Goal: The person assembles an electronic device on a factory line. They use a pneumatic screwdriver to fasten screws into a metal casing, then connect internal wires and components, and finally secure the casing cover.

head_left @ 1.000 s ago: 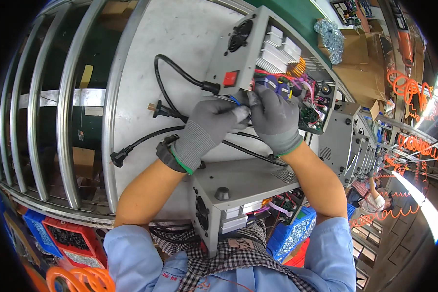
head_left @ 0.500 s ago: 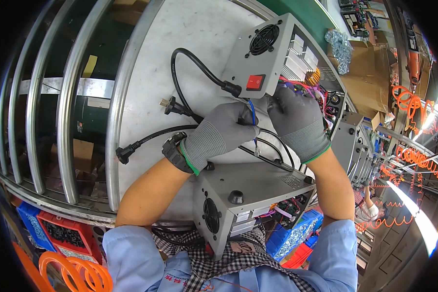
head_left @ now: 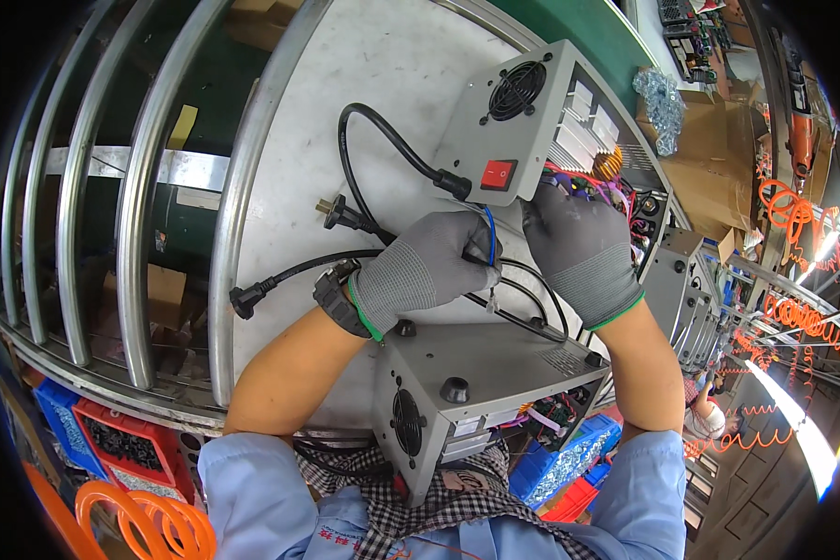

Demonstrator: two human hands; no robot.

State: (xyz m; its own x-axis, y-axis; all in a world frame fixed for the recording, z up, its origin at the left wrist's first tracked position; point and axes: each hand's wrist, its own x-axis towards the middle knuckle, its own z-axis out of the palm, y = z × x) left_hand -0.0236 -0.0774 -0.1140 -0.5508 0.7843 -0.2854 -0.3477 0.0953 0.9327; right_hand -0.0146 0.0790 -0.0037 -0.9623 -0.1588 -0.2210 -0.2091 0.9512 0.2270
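Note:
My left hand (head_left: 431, 259), in a grey glove with a green hem, pinches a blue wire (head_left: 491, 235) between thumb and fingers. A small pale end hangs below the pinch. Beside it my right hand (head_left: 579, 245), gloved alike, is curled at the open side of a grey metal-cased electrical unit (head_left: 467, 131); its fingertips and whatever they grip are hidden. This unit has a fan grille (head_left: 517, 91), a red rocker switch (head_left: 498, 175) and a black power cord (head_left: 383, 121) plugged in. Inside show a finned metal heatsink (head_left: 579, 140), a copper coil and coloured wires.
A second grey unit (head_left: 495, 350) lies nearest me, with black feet on its upper face. Loose black cords with plugs (head_left: 247, 301) rest on the white tabletop (head_left: 345, 56). Metal rollers (head_left: 145, 187) run along the left. Parts bins (head_left: 126, 439) stand lower left; an orange power driver (head_left: 801, 140) hangs at right.
The whole view has shifted slightly, so the units sit a little lower and further right. My left hand keeps its pinch on the blue wire; my right hand stays at the unit's open side.

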